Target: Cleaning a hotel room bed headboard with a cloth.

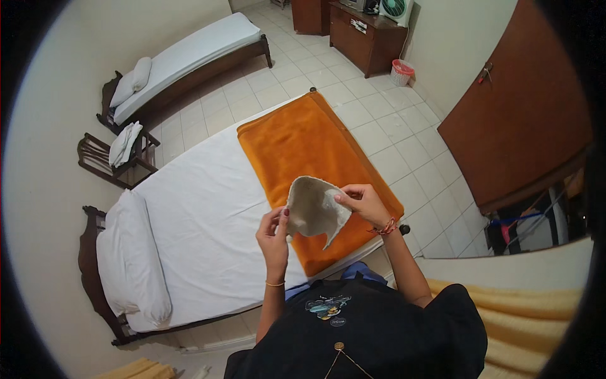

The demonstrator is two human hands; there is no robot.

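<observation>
Between my two hands, a pale grey-white cloth item [310,208] hangs over the orange blanket, its top edge spread into an opening and a pointed flap hanging at the lower right. Its exact kind I cannot tell. My left hand [276,232] pinches its left edge between thumb and fingers. At the upper right edge, my right hand [362,201] grips it with the thumb on the near face. Below lies the folded orange blanket [303,142], across the foot end of a bed with a white sheet [203,213].
White pillows [132,260] lie against the dark wooden headboard [90,265]. A wooden chair [106,173] holds folded white cloth [125,144]. Beyond stand a second bed [189,57], a cabinet [350,42] and a wastebasket [401,76]. A brown door [516,113] is at right.
</observation>
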